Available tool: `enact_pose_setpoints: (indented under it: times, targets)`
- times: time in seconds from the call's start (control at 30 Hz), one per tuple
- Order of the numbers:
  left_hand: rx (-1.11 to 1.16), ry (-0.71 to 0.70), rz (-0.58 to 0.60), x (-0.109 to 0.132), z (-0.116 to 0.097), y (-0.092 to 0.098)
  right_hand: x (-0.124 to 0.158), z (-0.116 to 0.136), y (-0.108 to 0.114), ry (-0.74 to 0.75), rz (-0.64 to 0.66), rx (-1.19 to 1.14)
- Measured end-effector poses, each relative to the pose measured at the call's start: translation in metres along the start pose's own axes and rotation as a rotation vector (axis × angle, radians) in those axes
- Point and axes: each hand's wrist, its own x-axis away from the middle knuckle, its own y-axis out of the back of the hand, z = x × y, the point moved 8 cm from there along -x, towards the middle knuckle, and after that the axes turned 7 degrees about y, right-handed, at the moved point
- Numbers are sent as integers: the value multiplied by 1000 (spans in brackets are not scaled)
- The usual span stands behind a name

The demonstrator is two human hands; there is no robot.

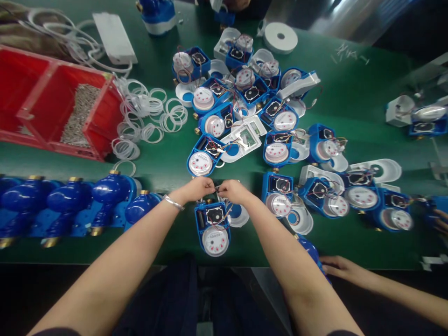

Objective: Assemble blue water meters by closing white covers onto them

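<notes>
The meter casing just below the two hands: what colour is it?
The casing is blue, shown best in the head view.

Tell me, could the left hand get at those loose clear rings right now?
Probably yes: only green tabletop seems to lie between the left hand and the clear rings, though that hand appears busy close beside the right hand.

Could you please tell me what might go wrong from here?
The left hand and right hand apparently pinch thin wires just beyond the near meter; a sharp tug might strain them.

A co-worker's hand is at a blue housing by the table edge, close to the right forearm; a bump could perhaps knock it off.
</notes>
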Motion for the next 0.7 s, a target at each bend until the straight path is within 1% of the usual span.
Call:
enact_pose_setpoints:
  times: [0.17,0.3,0.4,0.47,0.5,0.53,0.6,0.67,0.7]
  targets:
    - [-175,32,33,8,8,5,5,-1,-2,-10,-53,-35]
    - [-260,40,30,11,16,9,10,-5,2,-67,-115,-44]
    - [-368,30,-30,15,14,18,17,-6,6,-103,-127,-75]
    - [-457,31,-96,22,9,29,27,-7,12,-121,-138,-104]
    - [-480,39,-121,27,7,34,35,-7,17,-139,-166,-116]
    - [-474,49,-139,33,4,39,44,-9,23,-170,-216,-128]
    - [-388,66,-171,46,0,48,66,-15,33,-288,-335,-127]
    - [-215,82,-221,60,0,53,88,-22,32,-436,-398,-79]
    - [-98,94,-251,67,2,54,95,-25,27,-494,-395,-49]
